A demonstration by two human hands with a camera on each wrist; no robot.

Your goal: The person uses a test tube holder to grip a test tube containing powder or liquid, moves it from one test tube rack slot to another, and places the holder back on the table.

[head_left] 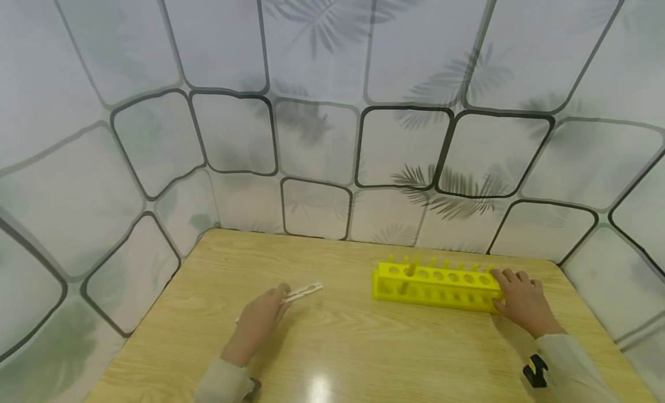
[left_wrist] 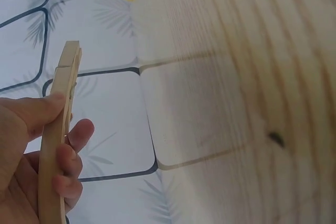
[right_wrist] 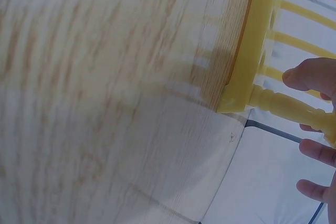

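A wooden test tube holder (head_left: 303, 291), built like a long clothespin, is in my left hand (head_left: 261, 313), at the left of the table. In the left wrist view the thumb presses on one side of the test tube holder (left_wrist: 61, 90), with fingers curled round the other. Its jaw end points forward and right. At the right stands a long yellow test tube rack (head_left: 436, 293) with a row of round holes and a row of pegs behind. My right hand (head_left: 525, 299) grips its right end, thumb in front and fingers over the top. In the right wrist view the end post (right_wrist: 289, 106) shows between thumb and fingers.
A slim, darker tube-like shape (head_left: 411, 269) stands in a hole near the rack's left end. The wood-grain table (head_left: 332, 334) meets a patterned cloth wall (head_left: 317, 143) at the back and sides. Light glares off the table's front middle.
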